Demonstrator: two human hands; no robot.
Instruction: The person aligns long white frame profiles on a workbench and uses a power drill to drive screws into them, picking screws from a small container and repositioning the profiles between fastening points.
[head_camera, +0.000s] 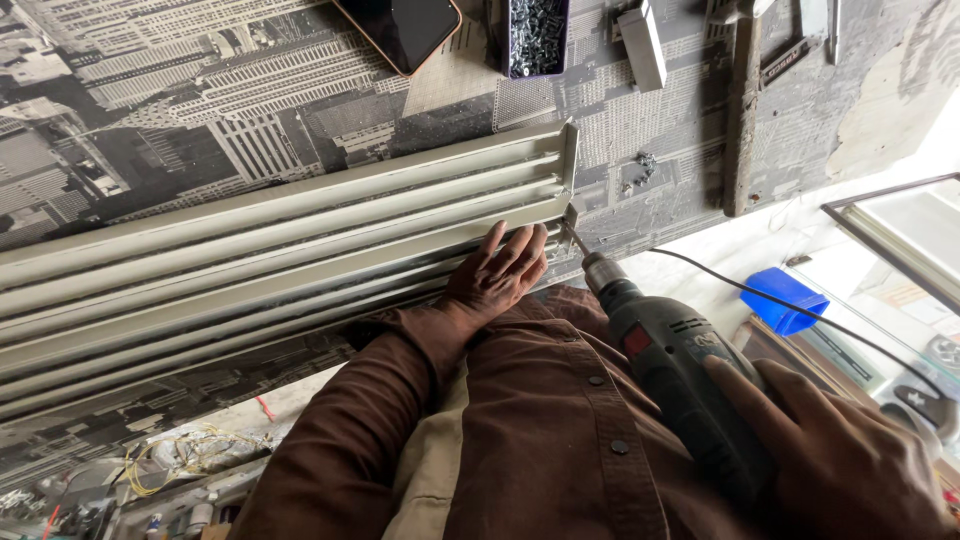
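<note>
Head view, right hand (850, 460) w/ drill (670, 370), ribbed frame (300, 240)

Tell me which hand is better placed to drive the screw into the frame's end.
Right. The right hand grips the drill, its bit at the frame corner; the left hand lies flat on the frame.

Left hand (497, 275) lay flat, fingers spread forward, brown sleeve bent at elbow; right hand (835, 455) curled in a firm grip.
</note>
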